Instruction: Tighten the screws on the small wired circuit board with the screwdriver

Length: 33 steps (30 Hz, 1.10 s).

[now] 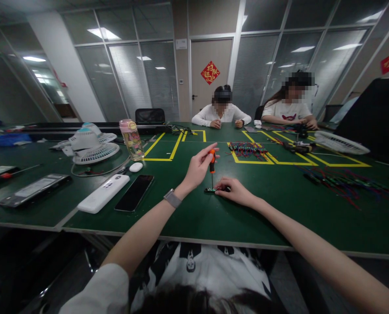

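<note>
My left hand (199, 165) is closed around the handle of an orange and black screwdriver (212, 168), which stands upright. Its shaft points down at a small green circuit board (210, 190) lying on the table; whether the tip touches a screw is too small to tell. With bent fingers, my right hand (235, 192) holds the board's right end against the tabletop. Part of the board is hidden under those fingers.
Left of my arms lie a black phone (134, 193), a white power bank (104, 193) and a white oval case (135, 167). A bottle (132, 139) and white fans (94, 146) stand behind. Wired boards (248, 149) lie ahead. Two people (221, 111) sit opposite.
</note>
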Available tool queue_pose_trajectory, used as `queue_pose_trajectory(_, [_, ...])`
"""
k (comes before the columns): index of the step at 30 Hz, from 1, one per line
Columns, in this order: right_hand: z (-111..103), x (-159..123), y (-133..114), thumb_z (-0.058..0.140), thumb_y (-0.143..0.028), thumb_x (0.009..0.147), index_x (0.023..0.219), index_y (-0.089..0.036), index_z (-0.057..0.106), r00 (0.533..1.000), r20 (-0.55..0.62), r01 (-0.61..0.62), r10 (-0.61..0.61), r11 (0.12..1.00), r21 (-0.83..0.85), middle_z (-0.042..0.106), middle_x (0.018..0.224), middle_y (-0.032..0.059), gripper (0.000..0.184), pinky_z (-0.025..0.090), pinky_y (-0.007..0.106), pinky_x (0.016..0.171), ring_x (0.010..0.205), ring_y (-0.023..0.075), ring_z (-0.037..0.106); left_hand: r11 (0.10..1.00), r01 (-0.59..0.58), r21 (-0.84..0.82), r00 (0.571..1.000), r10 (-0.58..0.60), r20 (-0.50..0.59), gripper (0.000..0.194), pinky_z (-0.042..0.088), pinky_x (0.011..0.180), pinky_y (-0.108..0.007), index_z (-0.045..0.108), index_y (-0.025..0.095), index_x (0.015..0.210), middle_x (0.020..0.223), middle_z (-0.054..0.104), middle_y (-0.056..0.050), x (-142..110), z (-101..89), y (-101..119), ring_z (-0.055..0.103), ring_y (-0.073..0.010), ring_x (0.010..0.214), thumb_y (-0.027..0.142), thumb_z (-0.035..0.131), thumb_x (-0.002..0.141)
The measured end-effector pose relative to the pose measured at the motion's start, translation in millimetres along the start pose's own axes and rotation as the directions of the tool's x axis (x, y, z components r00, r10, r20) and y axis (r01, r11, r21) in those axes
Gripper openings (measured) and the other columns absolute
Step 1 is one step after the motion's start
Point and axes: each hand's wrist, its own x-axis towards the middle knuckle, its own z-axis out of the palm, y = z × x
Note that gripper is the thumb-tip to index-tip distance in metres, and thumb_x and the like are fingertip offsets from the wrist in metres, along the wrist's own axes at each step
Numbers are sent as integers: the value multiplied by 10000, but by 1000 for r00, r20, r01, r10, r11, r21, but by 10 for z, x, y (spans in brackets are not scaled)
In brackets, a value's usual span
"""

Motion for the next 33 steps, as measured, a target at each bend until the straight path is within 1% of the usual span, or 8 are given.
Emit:
queue_pose_trajectory(4, [3, 0, 5, 671, -267, 812, 874, -180, 723, 1000, -4, 3, -3, 1000, 1, 615, 802, 34, 119, 466, 282, 677, 717, 158, 583, 982, -39, 183, 988, 65, -142, 250, 519, 752, -240, 671, 212, 1080, 949, 633, -30, 3, -38, -8, 619, -131, 829, 284, 651, 842])
queue_pose_trajectory(7, [6, 2, 9, 671, -260, 813, 873, -175, 722, 1000, -5, 2, -2, 1000, 1, 610, 801, 33, 116, 463, 276, 668, 711, 153, 580, 965, -55, 257, 982, 98, -159, 234, 507, 792, -242, 679, 226, 1080, 1009, 607, -41, -7, -56, -13, 599, -141, 907, 317, 599, 879])
queue_pose_trajectory(11, [4, 3, 4, 669, -245, 812, 874, -167, 716, 1000, -2, 4, -4, 1000, -4, 605, 801, 33, 110, 463, 273, 664, 705, 150, 577, 994, -16, 110, 997, 25, -79, 351, 508, 843, -285, 564, 222, 1273, 1193, 610, -80, 3, -50, -48, 626, -158, 998, 235, 392, 967])
queue_pose_trajectory(14, [4, 1, 4, 667, -240, 814, 872, -170, 715, 1000, -4, 16, -16, 1000, -6, 606, 802, 34, 103, 463, 271, 663, 711, 152, 581, 1000, 11, 15, 998, -10, -63, 357, 527, 786, -275, 547, 204, 1283, 1157, 638, -87, 11, -27, -62, 653, -155, 926, 226, 458, 938])
queue_pose_trajectory(19, [6, -3, 18, 668, -262, 818, 869, -175, 719, 1000, -11, 19, -19, 1000, -2, 613, 797, 32, 113, 462, 267, 653, 701, 152, 583, 980, -56, 193, 981, 90, -170, 266, 509, 761, -228, 677, 216, 1074, 957, 612, -33, -15, -2, -29, 602, -124, 847, 261, 680, 812])
queue_pose_trajectory(24, [0, 1, 1, 663, -245, 819, 875, -172, 716, 1000, -3, 17, -17, 1000, -4, 613, 798, 34, 106, 464, 269, 659, 705, 151, 581, 989, -46, 142, 992, 62, -112, 304, 487, 899, -282, 619, 236, 1209, 1168, 609, -66, -23, -2, -24, 607, -158, 1034, 285, 482, 941])
queue_pose_trajectory(28, [-4, 0, -15, 656, -248, 821, 876, -163, 714, 1000, 2, 15, -15, 1000, -7, 611, 807, 39, 116, 466, 274, 667, 714, 155, 584, 999, 4, 49, 996, 0, -89, 350, 516, 840, -293, 551, 225, 1286, 1174, 643, -79, -20, 16, -33, 653, -162, 956, 273, 462, 950])
queue_pose_trajectory(33, [1, -1, -8, 661, -249, 812, 861, -172, 710, 1000, -7, 9, -9, 1000, -10, 610, 790, 32, 104, 463, 276, 662, 702, 156, 580, 942, -87, 323, 970, 154, -189, 232, 499, 791, -252, 677, 195, 1045, 930, 607, -39, -57, 23, 24, 597, -140, 848, 289, 667, 833])
